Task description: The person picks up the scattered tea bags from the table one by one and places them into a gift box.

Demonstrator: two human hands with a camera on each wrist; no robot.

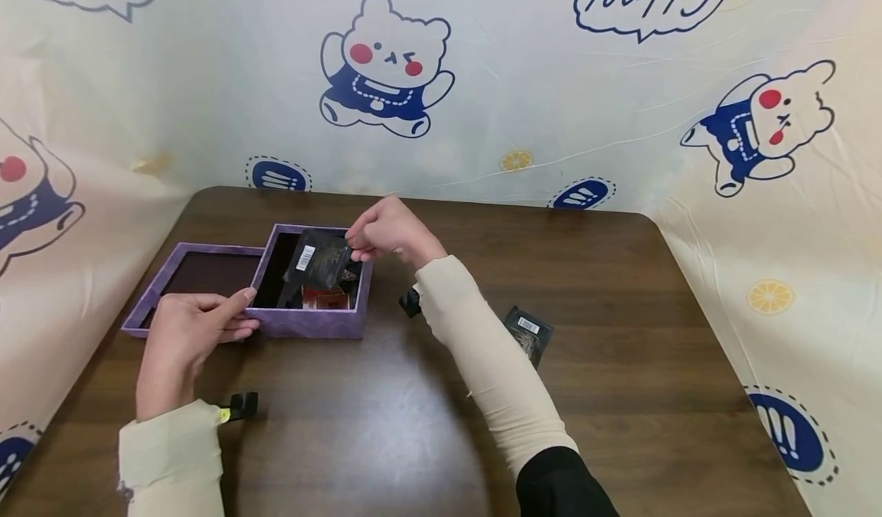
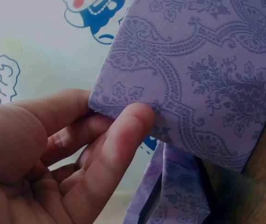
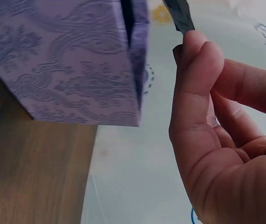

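Note:
My left hand (image 1: 193,324) grips the near left corner of a purple patterned box (image 1: 310,323), its fingertips against the front wall in the left wrist view. Over the box's right side, my right hand (image 1: 393,230) pinches the edge of a black sachet (image 1: 320,260) with a white barcode label. That sachet hangs above the opening and hides part of the contents. Below it inside the box show a red-brown packet (image 1: 325,299) and other dark items too covered to make out. Only a dark sliver of the sachet (image 3: 181,16) appears in the right wrist view.
A shallow purple tray or lid (image 1: 155,287) with a dark inside lies against the box's left side. Another black sachet (image 1: 529,332) lies on the brown table (image 1: 641,394), partly behind my right forearm. A patterned cloth (image 1: 482,88) stands behind the table.

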